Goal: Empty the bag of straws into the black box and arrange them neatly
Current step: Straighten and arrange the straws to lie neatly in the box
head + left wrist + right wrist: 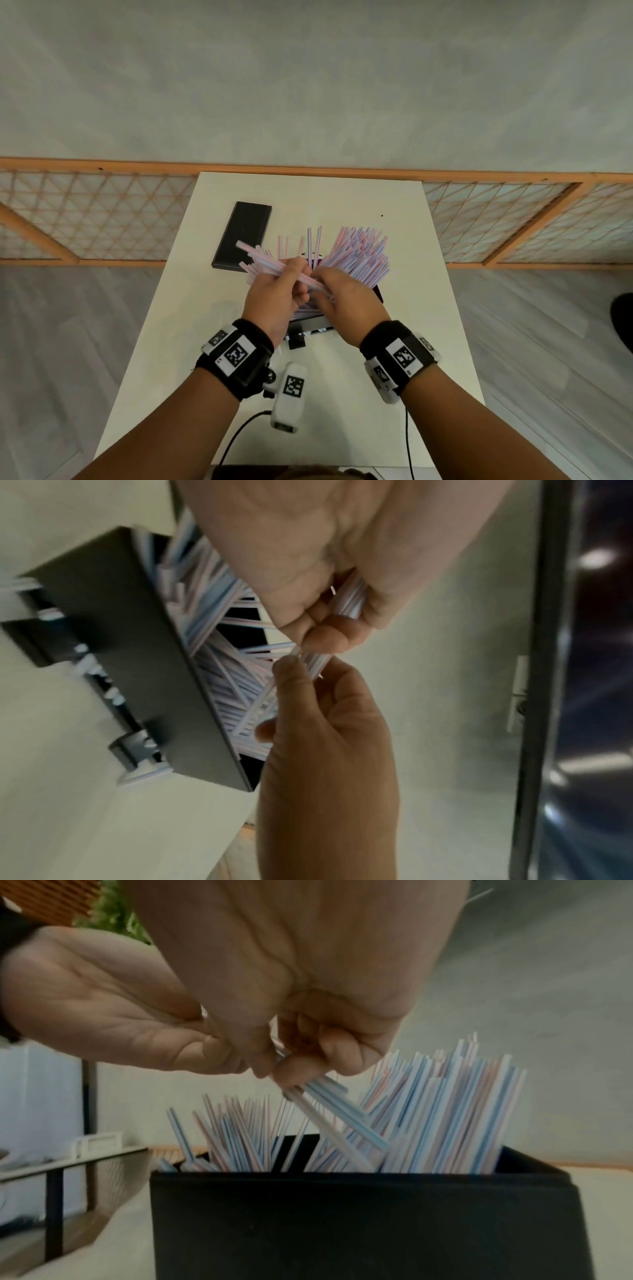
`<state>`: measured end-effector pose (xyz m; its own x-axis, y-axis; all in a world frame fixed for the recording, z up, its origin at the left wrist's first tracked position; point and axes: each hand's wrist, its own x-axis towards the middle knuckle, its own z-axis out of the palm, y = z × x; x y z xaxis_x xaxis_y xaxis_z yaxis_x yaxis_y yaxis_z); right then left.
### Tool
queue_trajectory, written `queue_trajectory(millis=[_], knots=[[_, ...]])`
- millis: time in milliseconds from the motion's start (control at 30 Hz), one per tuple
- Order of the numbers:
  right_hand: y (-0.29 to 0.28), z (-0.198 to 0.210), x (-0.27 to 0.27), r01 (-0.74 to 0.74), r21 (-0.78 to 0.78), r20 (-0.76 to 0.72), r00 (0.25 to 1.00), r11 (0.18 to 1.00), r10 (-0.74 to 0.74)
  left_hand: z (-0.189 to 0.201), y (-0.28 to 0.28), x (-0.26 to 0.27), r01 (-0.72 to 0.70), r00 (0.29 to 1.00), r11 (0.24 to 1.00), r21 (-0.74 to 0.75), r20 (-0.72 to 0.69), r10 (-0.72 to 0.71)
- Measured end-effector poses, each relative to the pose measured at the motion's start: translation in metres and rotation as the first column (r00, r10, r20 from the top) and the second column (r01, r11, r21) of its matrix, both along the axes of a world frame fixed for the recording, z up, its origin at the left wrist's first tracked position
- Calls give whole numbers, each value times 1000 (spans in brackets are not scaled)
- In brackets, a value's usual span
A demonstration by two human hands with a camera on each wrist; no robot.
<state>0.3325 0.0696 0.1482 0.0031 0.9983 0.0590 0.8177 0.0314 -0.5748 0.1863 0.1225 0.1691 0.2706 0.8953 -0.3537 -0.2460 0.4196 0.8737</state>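
Lying flat at the far left of the table (445,308) is a black lid (244,236), clear of the work. Next, the left hand (274,298) clutches a small bundle of straws (263,262) slanting up to the left, and the right hand (346,301) pinches the same bundle's lower ends above the black box (363,1229). On the right, most straws stand leaning in a dense fan (359,257). Best, I judge, to square the ends, then lower them upright into the sparse left side

upright straws (358,255) crowding the black box (359,1229); flat lid (244,236) beside.
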Motion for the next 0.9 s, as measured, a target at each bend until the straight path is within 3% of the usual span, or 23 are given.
queue_trajectory(millis=[100, 233, 367, 500, 600, 733, 800, 900], knots=[[9, -15, 3, -51, -80, 231, 970, 995, 69, -15, -2, -10, -36, 999, 995, -96, -18, 34], [10, -25, 19, -43, -229, 366, 922, 973, 127, -31, 4, -33, -85, 961, 996, -24, -264, 76], [14, -26, 27, 8, -280, 349, 932, 960, 95, -39, 3, -46, -40, 864, 994, 99, -497, 84], [14, -23, 13, -118, -229, 207, 964, 966, 167, -38, -1, -44, 158, 793, 960, 230, -608, 15], [13, -26, 2, -194, -320, 208, 941, 927, 268, -36, -2, -43, 338, 672, 891, 303, -741, -3], [17, -30, 2, -177, -426, 331, 882, 887, 335, -36, -3, -50, 626, 466, 714, 315, -885, -19], [21, -28, 3, -180, -431, 386, 849, 884, 361, -38, -6, -51, 727, 360, 626, 281, -933, 1], [31, -29, 2, -139, -326, 402, 875, 935, 270, -47, -11, -50, 800, 229, 551, 237, -970, 83]])
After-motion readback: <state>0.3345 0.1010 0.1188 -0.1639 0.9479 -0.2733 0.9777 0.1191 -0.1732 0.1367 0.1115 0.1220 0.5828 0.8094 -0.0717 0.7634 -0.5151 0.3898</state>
